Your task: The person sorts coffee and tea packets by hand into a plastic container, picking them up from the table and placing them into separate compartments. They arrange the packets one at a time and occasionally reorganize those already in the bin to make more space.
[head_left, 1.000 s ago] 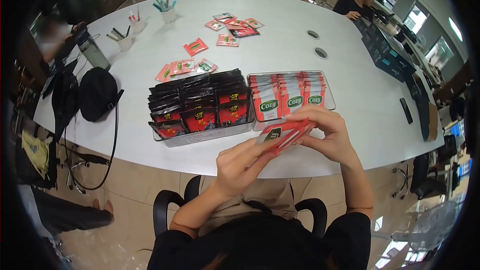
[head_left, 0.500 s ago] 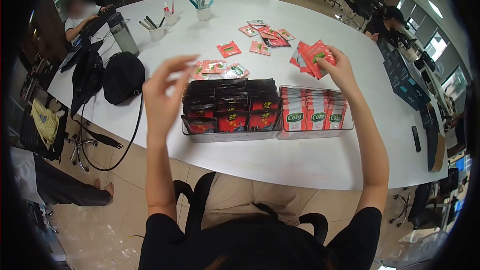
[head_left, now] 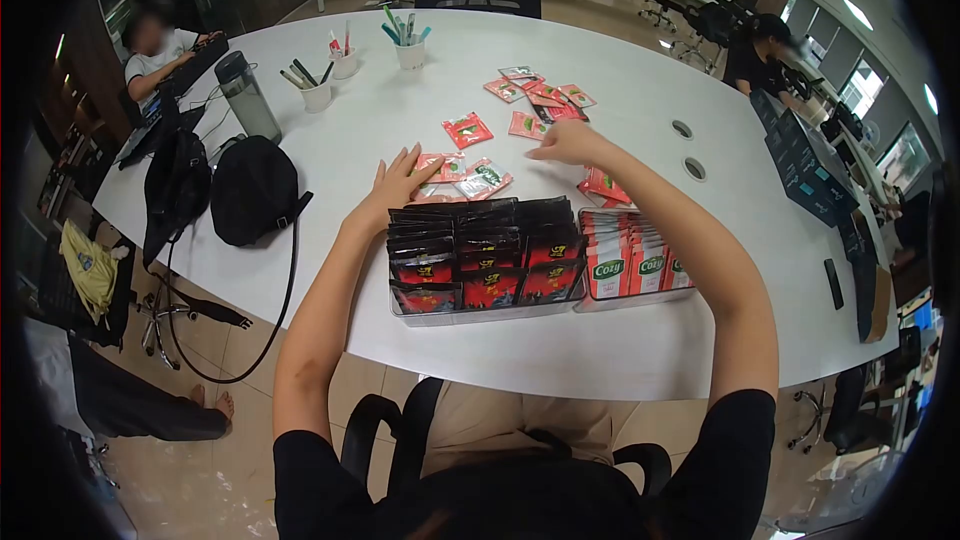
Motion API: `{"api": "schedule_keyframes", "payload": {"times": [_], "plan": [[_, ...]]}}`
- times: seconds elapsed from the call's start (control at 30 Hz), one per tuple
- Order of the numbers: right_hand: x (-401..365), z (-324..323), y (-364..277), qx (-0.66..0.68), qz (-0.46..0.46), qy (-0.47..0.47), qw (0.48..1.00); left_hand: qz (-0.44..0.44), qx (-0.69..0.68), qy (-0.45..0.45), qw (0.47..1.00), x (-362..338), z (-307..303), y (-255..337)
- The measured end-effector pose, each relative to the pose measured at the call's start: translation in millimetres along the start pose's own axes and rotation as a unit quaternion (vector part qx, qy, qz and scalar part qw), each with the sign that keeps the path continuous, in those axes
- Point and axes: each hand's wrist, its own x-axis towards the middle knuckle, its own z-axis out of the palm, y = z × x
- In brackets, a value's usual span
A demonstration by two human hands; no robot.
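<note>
My left hand [head_left: 398, 185] lies with spread fingers on red and white sachets [head_left: 447, 168] behind the black sachet box. A white-and-red Cozy sachet [head_left: 484, 180] is just right of its fingertips. My right hand [head_left: 568, 144] is over the table with its fingers drawn together and nothing visible in them, close to a pink sachet [head_left: 525, 125]. Red sachets [head_left: 604, 186] lie partly hidden under my right forearm. Nearer me stand a clear box of black and red sachets [head_left: 488, 270] and a box of Cozy sachets [head_left: 630, 265].
A loose pile of sachets [head_left: 545, 95] and a single red sachet [head_left: 467, 130] lie farther back. Cups of pens [head_left: 410, 53], a bottle [head_left: 248, 100] and a black bag [head_left: 255, 190] are to the left. Dark boxes [head_left: 810, 165] stand right. Two people sit at the far sides.
My left hand has come down onto the sachets. My right hand has let go of its red sachets, which now lie on the table, and has moved left. The view has shifted slightly.
</note>
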Motion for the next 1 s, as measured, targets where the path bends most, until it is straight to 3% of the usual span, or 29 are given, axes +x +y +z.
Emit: {"api": "schedule_keyframes", "payload": {"times": [0.13, 0.23, 0.37, 0.43, 0.57, 0.77, 0.87, 1.0], "plan": [[24, 20, -47, 0.05, 0.027, -0.091, 0.994, 0.056, -0.042, 0.076, 0.995, 4, 7, -13], [37, 26, -58, 0.094, 0.012, -0.128, 0.987, 0.011, -0.07, 0.134, 0.988, 5, 12, -15], [37, 23, -63, 0.099, 0.044, -0.103, 0.989, -0.033, -0.007, 0.112, 0.993, 5, 2, -13], [35, 18, -58, 0.118, 0.026, -0.063, 0.991, -0.056, -0.014, 0.096, 0.994, 3, -1, -9], [33, 10, -36, 0.182, -0.015, -0.001, 0.983, 0.0, 0.006, 0.113, 0.994, -7, 1, -17], [-4, -7, -13, 0.159, -0.14, 0.255, 0.943, 0.007, 0.062, 0.077, 0.995, 11, 23, -52], [-64, -29, -16, 0.219, -0.135, 0.29, 0.922, -0.021, 0.084, 0.034, 0.996, 11, 18, -49], [-146, -40, -8, 0.273, -0.102, 0.307, 0.906, 0.037, 0.041, 0.039, 0.998, -8, 0, -45]]}}
